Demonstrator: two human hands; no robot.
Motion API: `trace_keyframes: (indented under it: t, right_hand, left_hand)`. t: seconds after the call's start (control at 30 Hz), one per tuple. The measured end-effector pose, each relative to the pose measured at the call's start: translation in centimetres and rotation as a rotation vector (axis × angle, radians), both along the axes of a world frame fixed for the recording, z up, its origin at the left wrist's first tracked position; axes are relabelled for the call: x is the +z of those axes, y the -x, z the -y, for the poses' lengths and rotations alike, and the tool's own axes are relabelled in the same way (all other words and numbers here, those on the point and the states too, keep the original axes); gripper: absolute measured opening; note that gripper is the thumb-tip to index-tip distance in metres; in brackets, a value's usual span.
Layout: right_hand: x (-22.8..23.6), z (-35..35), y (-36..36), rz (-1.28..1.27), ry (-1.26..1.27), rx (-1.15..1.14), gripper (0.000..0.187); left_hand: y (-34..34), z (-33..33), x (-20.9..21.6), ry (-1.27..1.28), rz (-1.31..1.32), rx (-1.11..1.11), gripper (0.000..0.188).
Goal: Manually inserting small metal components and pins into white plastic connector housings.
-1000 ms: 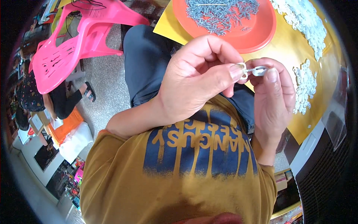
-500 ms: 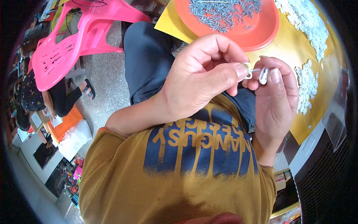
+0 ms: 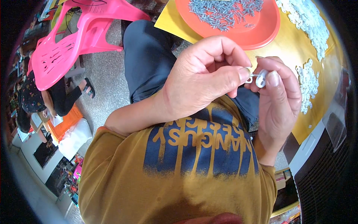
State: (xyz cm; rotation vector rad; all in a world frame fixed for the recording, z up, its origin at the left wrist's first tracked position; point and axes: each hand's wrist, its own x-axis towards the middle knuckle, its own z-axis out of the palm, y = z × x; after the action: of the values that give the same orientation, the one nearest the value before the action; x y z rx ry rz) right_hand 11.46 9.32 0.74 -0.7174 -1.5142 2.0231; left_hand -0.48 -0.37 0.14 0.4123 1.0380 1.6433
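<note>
My left hand (image 3: 209,76) is closed, pinching a small white plastic piece (image 3: 248,79) between thumb and forefinger. From that piece a thin metal screw (image 3: 256,75) points right. My right hand (image 3: 279,91) is closed too, thumb and fingers gripping a white rounded plastic piece with holes (image 3: 261,78). The screw's far end meets this second piece; whether it sits in a hole I cannot tell. Both hands are raised in front of my chest, close together, and fingertips hide parts of both pieces.
Past my hands, an orange-red basin (image 3: 274,31) of loose screws (image 3: 220,15) rests on a yellow surface (image 3: 175,24). Loose white plastic pieces form a large pile (image 3: 307,26) and a smaller pile (image 3: 308,84) at right. A pink plastic chair (image 3: 59,56) and another person (image 3: 33,93) are at left.
The white piece in my right hand has turned so its holed face shows, and it sits closer to the screw. My right hand has shifted slightly right and down.
</note>
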Motion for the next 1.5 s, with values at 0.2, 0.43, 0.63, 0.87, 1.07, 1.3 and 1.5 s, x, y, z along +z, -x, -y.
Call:
trace_keyframes:
  t: [0.2, 0.43, 0.63, 0.87, 1.07, 1.3, 1.5]
  right_hand:
    - [0.5, -0.1, -0.1, 0.068, -0.060, 0.002, 0.023]
    - [0.4, -0.5, -0.2, 0.076, 0.073, 0.013, 0.013]
    - [0.6, -0.2, 0.0, 0.066, 0.013, 0.021, 0.012]
    - [0.2, 0.9, 0.0, 0.030, 0.039, -0.068, 0.020]
    - [-0.4, 0.8, -0.5, -0.013, -0.317, 0.030, 0.036]
    - [-0.4, 0.3, -0.9, 0.031, -0.457, 0.062, 0.037]
    - [-0.8, 0.3, -1.0, -0.032, -0.471, 0.072, 0.039]
  left_hand:
    - [0.2, 0.1, 0.4, 0.051, -0.043, -0.040, 0.009]
    - [0.3, 0.4, 0.7, 0.069, -0.047, -0.064, 0.010]
    - [0.4, 0.3, 0.6, 0.054, -0.069, -0.059, 0.011]
    - [0.3, 0.4, 0.0, 0.022, -0.015, -0.033, 0.012]
    - [0.2, 0.4, -0.2, -0.049, 0.043, -0.030, 0.013]
    - [0.2, 0.6, -0.1, -0.046, 0.048, -0.065, 0.017]
    - [-0.3, 0.5, -0.6, -0.124, 0.035, -0.059, 0.022]
